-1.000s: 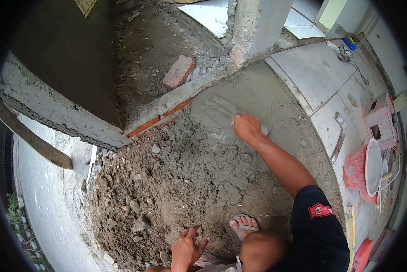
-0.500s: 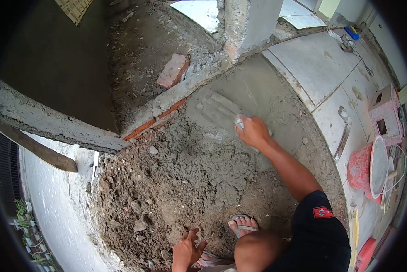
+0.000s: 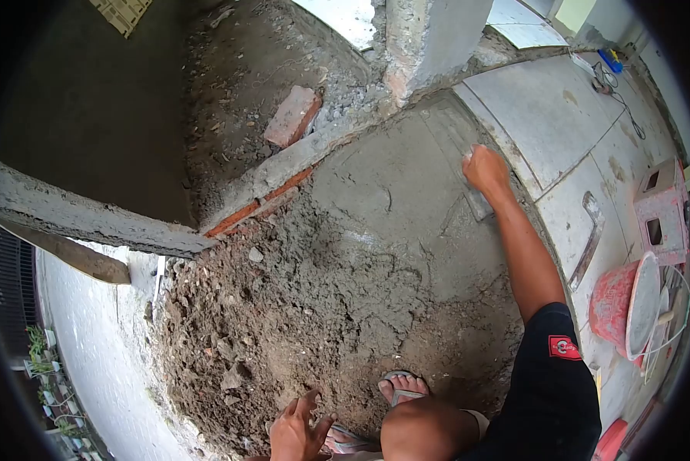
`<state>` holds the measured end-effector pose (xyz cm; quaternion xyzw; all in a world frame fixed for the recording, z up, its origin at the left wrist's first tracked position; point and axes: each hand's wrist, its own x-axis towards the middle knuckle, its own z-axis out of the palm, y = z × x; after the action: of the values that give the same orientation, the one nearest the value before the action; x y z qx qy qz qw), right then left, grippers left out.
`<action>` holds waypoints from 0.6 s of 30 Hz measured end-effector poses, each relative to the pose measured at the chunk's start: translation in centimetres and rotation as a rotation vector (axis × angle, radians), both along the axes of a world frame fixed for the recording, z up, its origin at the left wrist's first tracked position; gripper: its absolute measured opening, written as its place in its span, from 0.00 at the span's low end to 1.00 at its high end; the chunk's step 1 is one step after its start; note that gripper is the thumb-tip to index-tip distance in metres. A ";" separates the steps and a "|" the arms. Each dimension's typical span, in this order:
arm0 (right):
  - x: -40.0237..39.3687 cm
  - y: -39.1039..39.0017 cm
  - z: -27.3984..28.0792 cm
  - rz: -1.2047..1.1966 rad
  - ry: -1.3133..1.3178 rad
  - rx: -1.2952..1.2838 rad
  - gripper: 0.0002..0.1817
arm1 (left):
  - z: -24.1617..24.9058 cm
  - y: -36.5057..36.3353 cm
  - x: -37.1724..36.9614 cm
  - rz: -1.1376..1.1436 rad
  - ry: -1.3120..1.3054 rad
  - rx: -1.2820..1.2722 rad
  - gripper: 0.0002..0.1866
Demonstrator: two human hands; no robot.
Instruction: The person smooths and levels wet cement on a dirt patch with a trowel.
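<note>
My right hand (image 3: 486,170) is closed around the handle of a long, mortar-covered float (image 3: 477,201), which lies against the wet grey mortar near the tiled floor's edge. Much of the handle is hidden by my fingers. Smoothed mortar (image 3: 368,173) spreads to the left of the float, and rougher, lumpy mortar (image 3: 360,280) lies nearer to me. My left hand (image 3: 297,429) hangs empty over the brown soil (image 3: 276,346) beside my knee, its fingers apart.
A concrete-topped brick edge (image 3: 272,173) borders the mortar, with a loose brick (image 3: 292,117) beyond it. A pillar (image 3: 433,46) rises at the back. On the right tiles are a metal bar (image 3: 588,240), a red bucket (image 3: 625,306) and a pinkish box (image 3: 660,213).
My right hand has moved the float to the right across the mortar, toward the tiles. The smoothed area behind it now shows. My left hand has shifted slightly left.
</note>
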<state>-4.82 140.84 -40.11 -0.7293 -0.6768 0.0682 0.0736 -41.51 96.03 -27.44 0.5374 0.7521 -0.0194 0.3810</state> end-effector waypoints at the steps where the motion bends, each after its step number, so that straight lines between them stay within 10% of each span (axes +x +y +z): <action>1: 0.4 0.1 -0.1 -0.013 0.005 0.005 0.19 | 1.2 -0.5 -0.1 0.028 0.018 -0.034 0.32; 8: -9.2 -4.5 -2.1 0.157 0.406 -0.206 0.21 | 13.0 4.2 2.1 0.027 0.029 -0.095 0.30; 18: -12.1 -22.3 -2.5 0.550 0.624 -0.449 0.27 | 5.0 4.5 -2.3 -0.374 0.083 0.164 0.30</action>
<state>-16.96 118.52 -42.58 -0.4654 -0.7590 0.4458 0.0930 -43.82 100.52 -22.47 0.6957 0.6534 -0.0506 0.2942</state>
